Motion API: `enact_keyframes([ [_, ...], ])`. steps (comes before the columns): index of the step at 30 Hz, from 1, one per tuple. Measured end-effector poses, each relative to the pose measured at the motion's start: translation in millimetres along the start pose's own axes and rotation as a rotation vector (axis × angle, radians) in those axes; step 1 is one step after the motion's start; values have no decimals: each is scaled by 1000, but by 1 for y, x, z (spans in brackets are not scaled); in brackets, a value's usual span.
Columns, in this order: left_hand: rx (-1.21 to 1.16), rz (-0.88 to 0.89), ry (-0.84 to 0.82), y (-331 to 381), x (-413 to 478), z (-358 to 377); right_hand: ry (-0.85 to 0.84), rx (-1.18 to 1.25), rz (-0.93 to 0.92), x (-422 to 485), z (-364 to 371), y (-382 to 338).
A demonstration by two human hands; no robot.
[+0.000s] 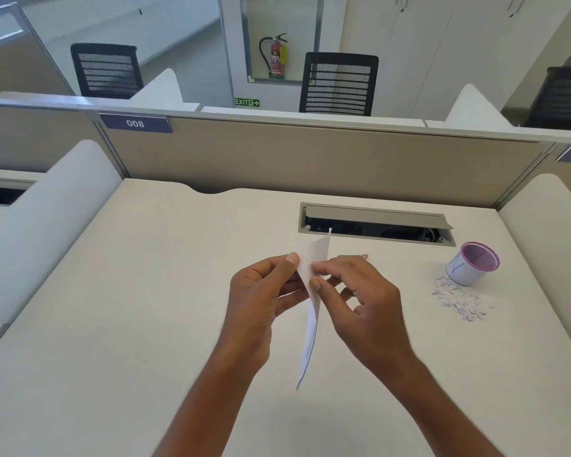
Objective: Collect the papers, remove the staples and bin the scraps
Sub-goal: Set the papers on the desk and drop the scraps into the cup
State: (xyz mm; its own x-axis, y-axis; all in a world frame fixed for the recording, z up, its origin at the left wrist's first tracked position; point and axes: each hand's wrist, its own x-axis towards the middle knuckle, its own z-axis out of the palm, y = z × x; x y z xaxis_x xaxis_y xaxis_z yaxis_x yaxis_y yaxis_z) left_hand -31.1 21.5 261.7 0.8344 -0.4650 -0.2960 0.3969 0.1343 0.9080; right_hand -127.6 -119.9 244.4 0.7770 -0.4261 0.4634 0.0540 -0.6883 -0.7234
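Both hands hold a small sheaf of white paper [311, 319] edge-on above the middle of the desk [129, 308]. My left hand [261, 298] pinches its upper part from the left, thumb on top. My right hand [356, 301] pinches the same spot from the right with thumb and forefinger. Blue writing shows along the hanging lower edge. A pile of small paper scraps [459, 301] lies on the desk at the right, just in front of a small purple-rimmed mesh cup [473, 263]. A thin metal tool with an orange tip [355, 256] lies behind my right hand.
An open cable tray with a grey flap [376, 222] is set into the desk behind the hands. A beige partition [310, 159] closes off the back. White side dividers [47, 212] flank the desk on both sides. Black office chairs [338, 82] stand beyond the partition.
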Motion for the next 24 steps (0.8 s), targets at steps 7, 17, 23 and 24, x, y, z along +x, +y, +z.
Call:
enact_keyframes([
  [7, 47, 26, -7, 5, -10, 3, -36, -125, -55, -5, -5, -2],
  [17, 100, 76, -14, 12, -21, 8, -30, -301, -213, -12, -14, -11],
  [23, 124, 96, -36, 13, -25, 11, -69, -230, -131, -15, -23, -15],
  [24, 128, 101, -38, 13, -26, 12, -78, -213, -114, -15, -24, -16],
])
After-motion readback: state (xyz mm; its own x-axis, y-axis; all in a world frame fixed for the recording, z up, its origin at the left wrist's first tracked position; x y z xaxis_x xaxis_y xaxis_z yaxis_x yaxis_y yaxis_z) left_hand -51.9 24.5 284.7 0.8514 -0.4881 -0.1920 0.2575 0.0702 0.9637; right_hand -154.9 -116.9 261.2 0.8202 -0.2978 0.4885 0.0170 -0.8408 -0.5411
